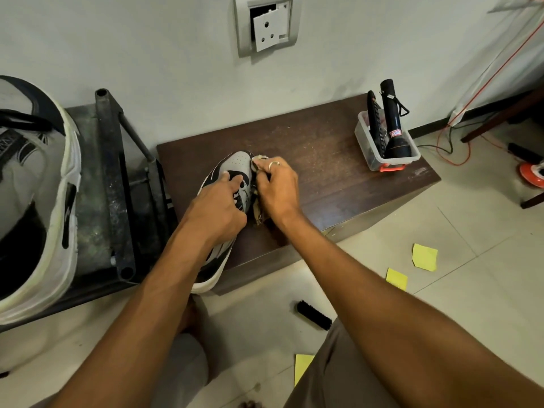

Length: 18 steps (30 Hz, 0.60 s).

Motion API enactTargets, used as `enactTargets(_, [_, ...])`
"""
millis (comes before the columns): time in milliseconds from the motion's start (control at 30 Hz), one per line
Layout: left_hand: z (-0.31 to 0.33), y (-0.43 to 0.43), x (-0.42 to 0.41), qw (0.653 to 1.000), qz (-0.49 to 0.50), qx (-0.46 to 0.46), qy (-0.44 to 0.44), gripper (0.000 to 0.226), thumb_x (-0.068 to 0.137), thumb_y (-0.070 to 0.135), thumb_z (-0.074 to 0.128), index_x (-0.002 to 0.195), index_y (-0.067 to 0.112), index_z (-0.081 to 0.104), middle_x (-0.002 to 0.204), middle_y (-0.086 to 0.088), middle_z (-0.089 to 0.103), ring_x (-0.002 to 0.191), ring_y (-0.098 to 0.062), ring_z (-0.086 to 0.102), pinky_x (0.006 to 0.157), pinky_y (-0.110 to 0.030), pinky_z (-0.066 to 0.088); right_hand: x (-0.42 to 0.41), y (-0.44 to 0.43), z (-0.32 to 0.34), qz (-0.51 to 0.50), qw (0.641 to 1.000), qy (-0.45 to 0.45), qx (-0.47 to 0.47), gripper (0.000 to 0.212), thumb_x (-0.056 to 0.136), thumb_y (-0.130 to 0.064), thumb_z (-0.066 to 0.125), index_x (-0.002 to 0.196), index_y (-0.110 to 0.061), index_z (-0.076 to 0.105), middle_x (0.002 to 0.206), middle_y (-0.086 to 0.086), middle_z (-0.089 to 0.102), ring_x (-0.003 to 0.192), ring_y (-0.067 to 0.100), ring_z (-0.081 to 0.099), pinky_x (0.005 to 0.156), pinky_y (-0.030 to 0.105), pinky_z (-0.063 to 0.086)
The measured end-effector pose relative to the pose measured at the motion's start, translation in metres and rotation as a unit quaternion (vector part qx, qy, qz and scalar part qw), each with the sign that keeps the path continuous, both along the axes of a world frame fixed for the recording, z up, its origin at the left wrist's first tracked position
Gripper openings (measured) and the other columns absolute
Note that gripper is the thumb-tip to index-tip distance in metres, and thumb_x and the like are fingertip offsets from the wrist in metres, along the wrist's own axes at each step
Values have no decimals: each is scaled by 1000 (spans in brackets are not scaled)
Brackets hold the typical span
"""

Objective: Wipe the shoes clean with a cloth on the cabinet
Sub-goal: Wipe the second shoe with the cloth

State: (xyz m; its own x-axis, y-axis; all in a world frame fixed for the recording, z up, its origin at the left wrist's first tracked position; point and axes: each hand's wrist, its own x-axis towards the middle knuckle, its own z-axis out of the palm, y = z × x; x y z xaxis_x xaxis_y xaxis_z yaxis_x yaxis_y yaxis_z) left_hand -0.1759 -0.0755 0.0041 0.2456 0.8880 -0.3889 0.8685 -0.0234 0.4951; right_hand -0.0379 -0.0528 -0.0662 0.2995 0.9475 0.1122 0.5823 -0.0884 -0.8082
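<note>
Dark wood cabinet (323,160) lies under a white-and-black sneaker (240,163), whose heel overhangs the near edge and whose toe points away at the wall. Its long axis therefore runs almost straight out from the person. The left hand (217,207) grips the sneaker's laced top, fingers curled over it. The right hand (276,189), just right of the sneaker, pinches a beige cloth (259,158) against the toe's right flank. The next stroke likely follows that flank lengthwise, and the right hand is nearer.
</note>
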Motion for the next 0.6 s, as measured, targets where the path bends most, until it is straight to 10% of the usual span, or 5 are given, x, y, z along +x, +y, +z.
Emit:
enactTargets(200, [0, -1, 2, 1000, 3, 5, -2, 85, 88, 2, 57, 161, 31, 25, 170, 9, 13, 153, -27, 23, 118, -42, 31, 12, 22, 10, 35, 998, -48, -31, 31, 99, -4, 57, 125, -11, 73, 124, 4, 69, 115, 19, 64, 105, 31, 51])
enactTargets(600, [2, -3, 1, 1000, 23, 2, -18, 82, 88, 6, 58, 161, 29, 26, 170, 9, 12, 153, -25, 24, 120, -42, 27, -21, -68, 2, 8, 978, 195, -75, 28, 101, -6, 58, 127, -11, 70, 118, -5, 65, 108, 12, 67, 94, 30, 59])
